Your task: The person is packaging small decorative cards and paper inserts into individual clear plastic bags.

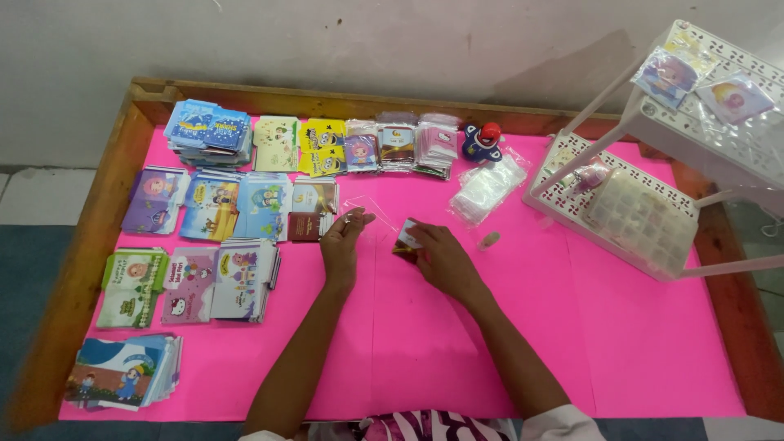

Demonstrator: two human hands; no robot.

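Head view, looking down on a pink-covered table [653, 343] with a wooden rim. Left hand [341, 245] raised slightly off the pink surface, fingers gathered, thumb and forefinger pinching a thin clear plastic sleeve [371, 211] at its near end; sleeve nearly invisible, trailing far and right from the fingertips. Right hand [441, 260] just right of it, lying low on the table, fingertips pressed on a small dark card packet [403, 242] with a white corner, pinning it flat near the table's middle; a true pinch or only a press, cannot tell.

Judged by look: packet light, thin, fairly stiff as a stack yet easily bent at the corners, probably glossy and inclined to slide on the smooth pink sheet; best taken by the short edges. Sleeve flimsy, limp, clingy, best held by its open mouth.

Left of the hands, rows of stacked colourful cartoon card packs [237, 204]. Far right of the hands, a heap of clear bags [487, 189], a small blue and red toy figure [481, 143], and a tiny pale object [489, 240] just right of the right hand. Further right, a white perforated rack [621, 196].
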